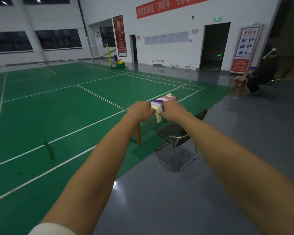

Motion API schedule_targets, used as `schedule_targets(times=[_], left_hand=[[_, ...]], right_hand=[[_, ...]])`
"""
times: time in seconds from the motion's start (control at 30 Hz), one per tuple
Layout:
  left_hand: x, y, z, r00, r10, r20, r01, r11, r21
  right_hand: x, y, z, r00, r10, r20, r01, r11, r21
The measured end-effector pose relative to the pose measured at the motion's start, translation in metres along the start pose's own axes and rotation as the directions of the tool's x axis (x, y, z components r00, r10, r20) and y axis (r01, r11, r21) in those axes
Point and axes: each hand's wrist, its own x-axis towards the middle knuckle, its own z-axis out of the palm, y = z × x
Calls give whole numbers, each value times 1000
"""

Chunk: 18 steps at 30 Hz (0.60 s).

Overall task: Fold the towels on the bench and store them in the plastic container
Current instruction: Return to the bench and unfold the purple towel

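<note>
A wooden bench (pixel 138 135) stands at the edge of the green court, mostly hidden behind my hands. Several towels (pixel 161 100) in purple, pink and pale yellow lie along its top. A pale yellow towel (pixel 158 117) hangs over the near end. My left hand (pixel 140 111) and my right hand (pixel 174 111) reach out side by side, and their curled fingers pinch the top edge of this yellow towel. No plastic container is in view.
A black metal-framed chair (pixel 177 133) stands right next to the bench on the grey floor. Far right, a person sits on a chair (pixel 261 73) beside a wooden stool (pixel 239 86). A dark green strip (pixel 49 150) lies on the court at the left.
</note>
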Motion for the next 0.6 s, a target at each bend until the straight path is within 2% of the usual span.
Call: schedule_targets(times=[0.2,0.6], left_hand=[[123,-51,35,1000,-19,-2,19,1000,18],[387,-147,88,1000,-24,14,24,1000,19]], right_hand=[[146,14,35,998,-56,20,57,998,-19],[417,28,84,995,-34,98,34,999,1]])
